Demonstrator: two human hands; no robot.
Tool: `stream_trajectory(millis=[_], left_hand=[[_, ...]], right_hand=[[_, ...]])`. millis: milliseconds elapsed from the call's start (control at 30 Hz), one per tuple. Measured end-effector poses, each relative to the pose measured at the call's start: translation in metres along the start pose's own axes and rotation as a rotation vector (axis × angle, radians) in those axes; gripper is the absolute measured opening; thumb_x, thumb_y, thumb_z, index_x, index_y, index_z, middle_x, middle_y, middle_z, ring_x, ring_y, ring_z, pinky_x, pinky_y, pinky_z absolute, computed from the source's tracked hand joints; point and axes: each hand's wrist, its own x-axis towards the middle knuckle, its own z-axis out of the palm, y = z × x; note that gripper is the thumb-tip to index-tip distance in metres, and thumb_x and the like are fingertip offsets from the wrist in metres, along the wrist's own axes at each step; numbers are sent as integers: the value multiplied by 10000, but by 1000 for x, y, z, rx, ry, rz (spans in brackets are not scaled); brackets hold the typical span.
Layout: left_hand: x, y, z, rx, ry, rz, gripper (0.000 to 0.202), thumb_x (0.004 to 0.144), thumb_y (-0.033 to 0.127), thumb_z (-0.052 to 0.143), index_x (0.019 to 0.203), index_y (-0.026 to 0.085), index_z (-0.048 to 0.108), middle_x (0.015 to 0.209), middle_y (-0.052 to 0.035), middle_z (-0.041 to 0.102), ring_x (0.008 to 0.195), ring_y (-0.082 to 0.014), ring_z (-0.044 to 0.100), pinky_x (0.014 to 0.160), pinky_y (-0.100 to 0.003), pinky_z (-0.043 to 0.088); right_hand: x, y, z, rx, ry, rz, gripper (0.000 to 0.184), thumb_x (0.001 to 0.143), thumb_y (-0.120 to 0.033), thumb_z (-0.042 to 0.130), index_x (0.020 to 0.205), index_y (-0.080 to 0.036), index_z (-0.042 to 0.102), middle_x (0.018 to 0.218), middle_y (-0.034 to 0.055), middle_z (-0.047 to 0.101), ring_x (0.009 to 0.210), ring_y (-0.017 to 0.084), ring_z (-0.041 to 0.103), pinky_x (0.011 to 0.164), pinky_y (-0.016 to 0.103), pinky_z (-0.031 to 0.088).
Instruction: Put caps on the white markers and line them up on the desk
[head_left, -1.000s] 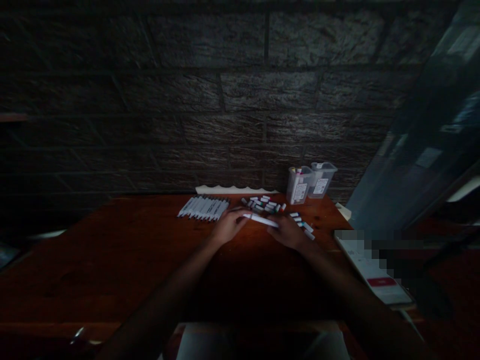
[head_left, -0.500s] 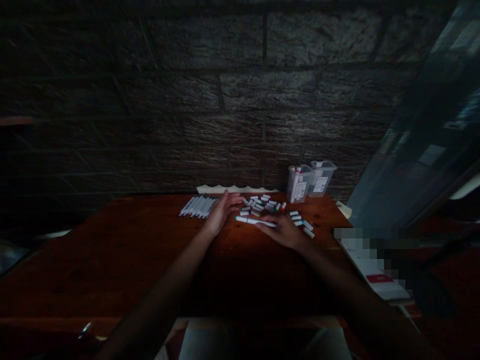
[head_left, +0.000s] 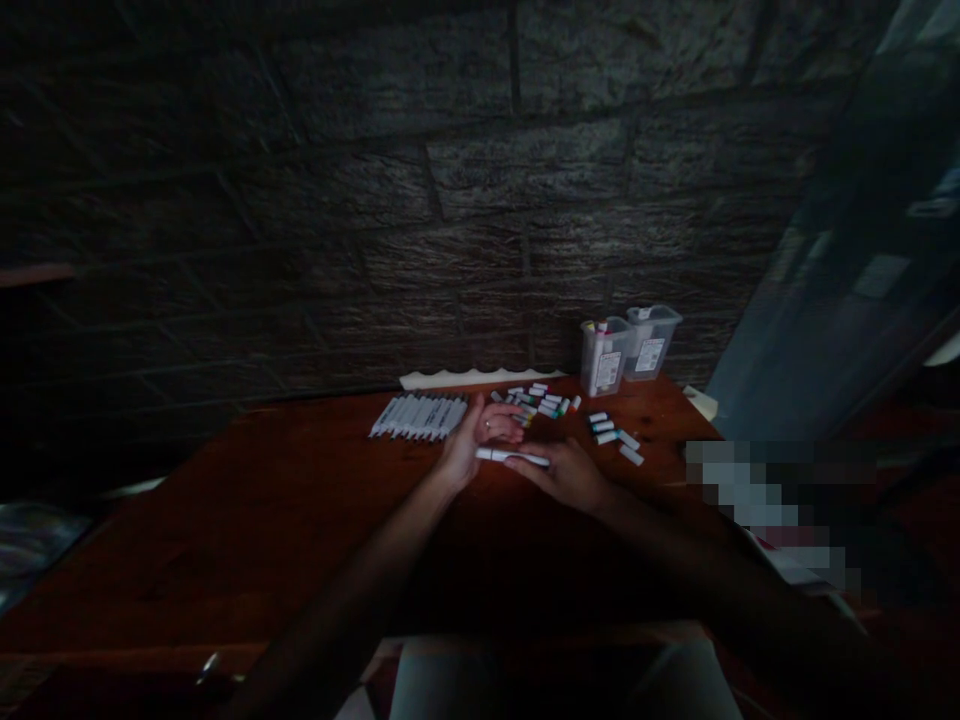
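My right hand (head_left: 568,470) pinches a white marker (head_left: 495,455) that lies level above the table. The marker's left end meets the palm side of my left hand (head_left: 480,445), whose fingers are stretched out and loosely bent, not wrapped round it. A ring shows on one finger. Beyond my left hand lies a row of uncapped-looking white markers (head_left: 420,415), side by side. Loose marker caps (head_left: 549,408) with coloured ends are scattered behind my hands, and several more caps (head_left: 602,427) lie to the right.
Two clear plastic boxes stand at the table's back right; the nearer box (head_left: 602,375) holds some markers, the other box (head_left: 651,345) stands beside it. A wavy-edged pale strip (head_left: 472,379) lies along the stone wall (head_left: 480,250). The wooden table (head_left: 247,530) extends leftward.
My left hand has come right to the marker's left end, which showed a green tip before. The right hand still holds the marker. The view has shifted slightly.
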Motion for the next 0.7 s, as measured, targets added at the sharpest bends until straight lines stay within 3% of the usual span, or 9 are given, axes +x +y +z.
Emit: stream_trajectory(millis=[167,400,533,700], left_hand=[[4,-3,2,-9,-42,-18,664,920,667,321,1043,108,656,741,-82,690,753,-203,660,761,-328,515],[16,-6,-4,55,86,47,738,902,717,252,1075,107,628,790,-94,687,775,-197,652,696,-299,502],[15,-12,-10,332,102,132,722,898,716,270,1001,120,665,761,-74,689,754,-192,641,743,-307,491],[9,-15,-15,873,137,165,661,917,662,310,619,173,639,513,-13,574,591,-163,577,657,-277,436]], right_hand=[[4,3,-11,-19,-7,3,285,927,-445,541,957,-259,755,884,12,767,760,162,691,696,255,457],[6,5,-15,-25,-31,21,281,915,-436,556,951,-232,746,835,13,749,709,145,659,672,249,439],[4,6,-16,-35,-51,12,280,929,-420,538,980,-236,742,871,16,756,759,158,678,719,260,454],[5,16,-19,-105,13,15,276,925,-410,554,1048,-252,744,904,31,761,763,170,686,705,262,460]])
